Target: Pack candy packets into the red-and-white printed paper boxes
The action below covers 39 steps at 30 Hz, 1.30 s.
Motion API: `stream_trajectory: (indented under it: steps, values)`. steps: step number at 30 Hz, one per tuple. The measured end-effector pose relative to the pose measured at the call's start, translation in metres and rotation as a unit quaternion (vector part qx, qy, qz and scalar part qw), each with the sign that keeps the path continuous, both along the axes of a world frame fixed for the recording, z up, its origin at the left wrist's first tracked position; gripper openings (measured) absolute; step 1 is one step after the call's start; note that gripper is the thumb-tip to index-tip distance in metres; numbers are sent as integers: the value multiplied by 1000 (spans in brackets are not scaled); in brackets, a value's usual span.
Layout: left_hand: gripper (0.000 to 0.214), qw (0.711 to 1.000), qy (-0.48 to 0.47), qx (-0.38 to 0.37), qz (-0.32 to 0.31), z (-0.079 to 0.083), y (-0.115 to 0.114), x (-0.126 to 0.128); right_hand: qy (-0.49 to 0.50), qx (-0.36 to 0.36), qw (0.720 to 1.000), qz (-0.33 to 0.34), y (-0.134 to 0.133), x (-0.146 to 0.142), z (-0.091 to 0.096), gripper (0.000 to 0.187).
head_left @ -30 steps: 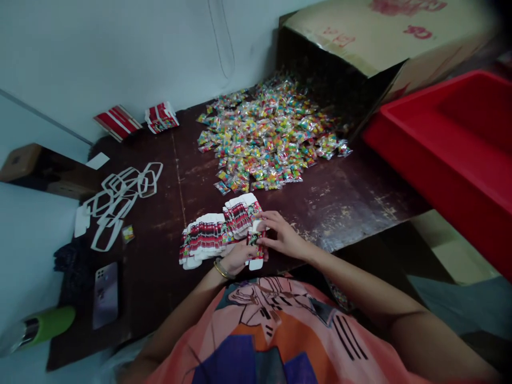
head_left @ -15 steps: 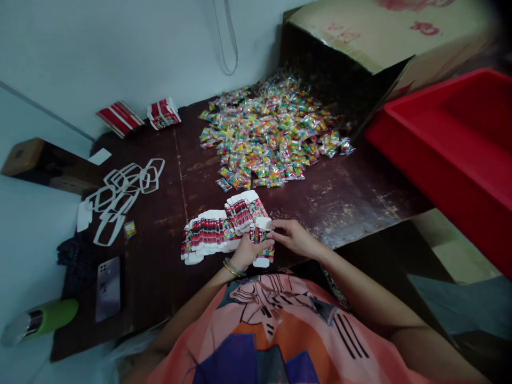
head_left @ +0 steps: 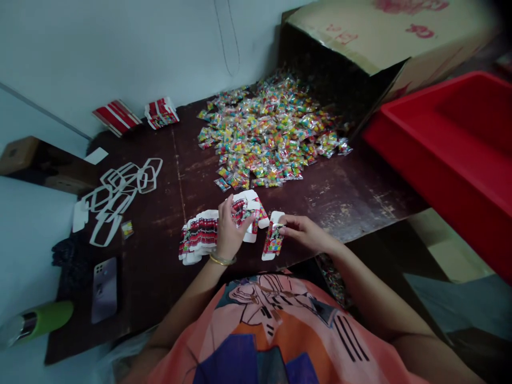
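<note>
My right hand pinches a small flat candy box by its right edge. The box is red with a colourful print, its white end flaps sticking out. My left hand rests at a row of overlapping flattened candy boxes, thumb and fingers spread apart. Its thumb lies over another printed box at the right end of that row. Part of the row is hidden behind this hand. Beyond both hands lies a large heap of small clear candy packets.
A red tray and an open cardboard box stand on the right. Left on the table are white paper bands, a phone, a green bottle and a single packet. Red-and-white carton stacks lean against the wall.
The hands have come apart. My right hand has moved slightly right with the candy box, and my left hand has let go of it and shifted left and up onto the row.
</note>
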State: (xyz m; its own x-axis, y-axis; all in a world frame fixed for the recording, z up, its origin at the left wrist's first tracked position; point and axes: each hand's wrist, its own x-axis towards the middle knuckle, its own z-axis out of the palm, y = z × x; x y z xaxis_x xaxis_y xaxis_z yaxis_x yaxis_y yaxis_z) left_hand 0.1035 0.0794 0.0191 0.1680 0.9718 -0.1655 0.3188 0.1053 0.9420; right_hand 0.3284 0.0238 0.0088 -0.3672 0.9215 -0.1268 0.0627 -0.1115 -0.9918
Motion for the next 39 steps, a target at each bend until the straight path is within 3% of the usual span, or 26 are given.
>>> stream_trajectory:
  steps: [5, 8, 11, 14, 16, 21, 25, 28, 33, 36, 39]
  values:
    - [43, 979, -3, -61, -194, -4, -18, 8, -79, 55, 995, -5, -6, -14, 20, 16]
    - [34, 981, -43, -86, -169, -13, -29, 12, 3, -6, 996, -90, -11, -22, 12, 25]
    - [30, 982, -40, -89, -162, -19, -35, 12, 174, -148, 963, -147, -15, -27, -8, 28]
    - [27, 986, 4, -59, -154, -21, -44, 11, 286, -273, 907, -143, -20, -28, -25, 29]
    - [27, 988, 19, -49, -146, -22, -51, 11, 305, -301, 896, -115, -22, -27, -29, 30]
    - [30, 987, 5, -64, -147, -27, -61, 10, 266, -262, 926, -58, -23, -24, -27, 35]
    - [33, 983, -18, -92, -160, -29, -63, 7, 249, -250, 934, -58, -28, -27, -28, 36]
    - [35, 980, -13, -99, -174, -29, -65, 6, 246, -265, 931, -47, -31, -30, -28, 37]
    - [37, 972, -35, -146, -180, -27, -67, 7, 190, -305, 932, 41, -21, -22, -27, 35]
    - [39, 941, -144, -275, -137, -26, -68, 11, 137, -283, 948, 57, -15, -19, -25, 32]
    - [31, 876, -256, -396, -98, -22, -68, 14, 63, -174, 983, 13, -17, -25, -16, 29]
